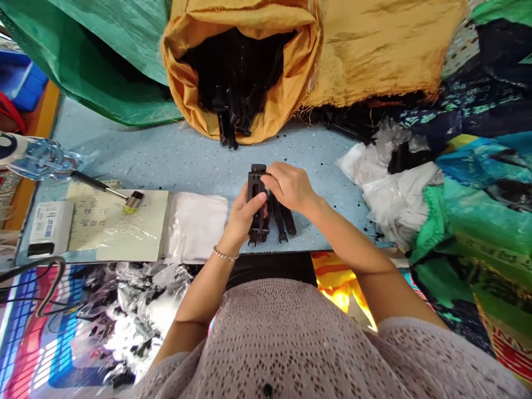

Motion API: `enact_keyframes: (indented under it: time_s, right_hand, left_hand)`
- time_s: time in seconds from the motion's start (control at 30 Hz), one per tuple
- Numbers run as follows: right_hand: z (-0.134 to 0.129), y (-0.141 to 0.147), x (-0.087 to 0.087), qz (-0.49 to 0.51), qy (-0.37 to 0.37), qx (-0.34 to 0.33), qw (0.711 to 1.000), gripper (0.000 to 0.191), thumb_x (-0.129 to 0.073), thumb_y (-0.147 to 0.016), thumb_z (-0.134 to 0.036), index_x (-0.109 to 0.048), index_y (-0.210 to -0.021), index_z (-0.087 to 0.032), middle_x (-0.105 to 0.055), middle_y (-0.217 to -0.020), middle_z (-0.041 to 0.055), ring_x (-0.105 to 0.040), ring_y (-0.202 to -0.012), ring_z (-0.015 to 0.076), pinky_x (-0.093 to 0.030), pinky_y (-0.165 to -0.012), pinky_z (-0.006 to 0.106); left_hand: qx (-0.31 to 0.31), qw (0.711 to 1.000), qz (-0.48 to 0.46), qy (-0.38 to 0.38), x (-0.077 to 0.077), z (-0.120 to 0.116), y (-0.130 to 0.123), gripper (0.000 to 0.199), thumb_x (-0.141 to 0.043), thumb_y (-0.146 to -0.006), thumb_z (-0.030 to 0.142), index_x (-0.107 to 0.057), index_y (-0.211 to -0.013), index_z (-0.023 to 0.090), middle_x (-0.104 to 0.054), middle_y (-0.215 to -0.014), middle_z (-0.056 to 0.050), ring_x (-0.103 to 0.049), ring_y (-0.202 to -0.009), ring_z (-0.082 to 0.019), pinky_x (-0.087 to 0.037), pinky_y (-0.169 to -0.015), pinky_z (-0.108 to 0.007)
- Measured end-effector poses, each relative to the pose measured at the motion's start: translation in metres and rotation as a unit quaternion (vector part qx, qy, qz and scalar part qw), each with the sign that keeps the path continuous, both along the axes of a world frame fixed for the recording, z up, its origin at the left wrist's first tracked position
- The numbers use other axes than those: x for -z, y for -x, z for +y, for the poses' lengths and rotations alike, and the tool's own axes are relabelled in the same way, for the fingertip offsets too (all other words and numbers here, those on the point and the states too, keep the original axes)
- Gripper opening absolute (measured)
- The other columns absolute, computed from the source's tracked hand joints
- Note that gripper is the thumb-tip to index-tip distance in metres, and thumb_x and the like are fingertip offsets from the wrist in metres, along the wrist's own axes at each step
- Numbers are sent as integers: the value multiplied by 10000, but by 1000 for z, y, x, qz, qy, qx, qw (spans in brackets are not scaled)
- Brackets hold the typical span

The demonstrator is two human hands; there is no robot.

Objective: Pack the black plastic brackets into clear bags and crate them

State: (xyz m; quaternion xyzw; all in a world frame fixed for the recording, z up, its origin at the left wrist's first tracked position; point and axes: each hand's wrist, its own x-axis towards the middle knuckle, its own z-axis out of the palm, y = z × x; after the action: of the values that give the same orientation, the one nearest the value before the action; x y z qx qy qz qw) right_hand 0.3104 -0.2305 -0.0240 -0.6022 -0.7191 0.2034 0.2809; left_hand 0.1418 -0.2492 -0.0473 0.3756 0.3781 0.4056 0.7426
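Note:
My left hand (243, 216) is closed around a black slotted plastic part (256, 180), held upright near the table's front edge, with the thumb across its face. At the part's upper right side, my right hand (291, 185) is curled, its thumb and fingers pressed against the edge. What lies under those right fingers is hidden. Just below the right hand, several long black plastic pieces (280, 221) lie on the table, close beside the held part.
Ahead, an orange woven sack (307, 55) lies with its mouth toward me, black parts (226, 122) spilling out. On the left are a hammer (102, 184), a cardboard piece (155, 235), white plastic bags (197, 224) and a bottle (41, 158). Crumpled bags (394, 188) crowd the right.

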Motion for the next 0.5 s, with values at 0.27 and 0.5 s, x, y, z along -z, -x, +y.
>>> enact_keyframes:
  time_s: [0.27, 0.5]
  right_hand:
    - [-40, 29, 23, 51, 76, -143, 985, 502, -302, -1078, -569, -570, -839, -218, -645, -845, 59, -607, -818, 194, -445, -751, 320]
    - [-48, 29, 24, -8, 143, -145, 979, 340, -402, -1082, -414, -536, -822, -241, -641, -783, 13, -609, -722, 192, -440, -685, 311]
  left_hand:
    - [-82, 996, 25, 39, 5, 9, 13, 373, -740, -827, 531, -560, -936, 223, -613, -818, -3, -529, -580, -90, -455, -508, -221]
    - [-54, 991, 126, 5, 34, 15, 33, 571, -616, -891, 449, -477, -1413, 263, -654, -1102, -62, -671, -914, -186, -567, -792, -304]
